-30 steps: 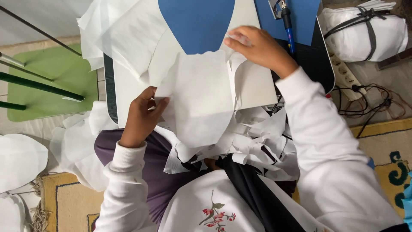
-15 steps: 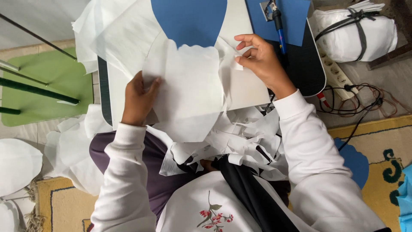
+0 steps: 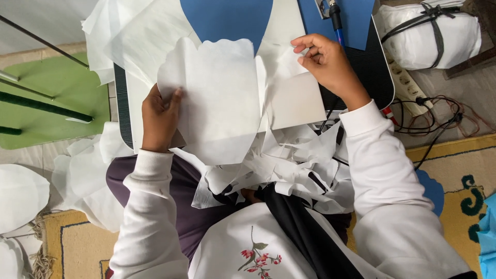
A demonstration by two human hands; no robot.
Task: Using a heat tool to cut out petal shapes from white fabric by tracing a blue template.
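Nearest me, white offcuts (image 3: 289, 160) are heaped in my lap at the table's near edge. My left hand (image 3: 160, 116) pinches the scalloped white sheet (image 3: 217, 98) by its left side; I judge I'm peeling it from the backing. Its long axis runs near to far, scallops pointing away. My right hand (image 3: 325, 64) pinches the neighbouring sheet's (image 3: 292, 95) far edge; separating calls for gentle, even pulling.
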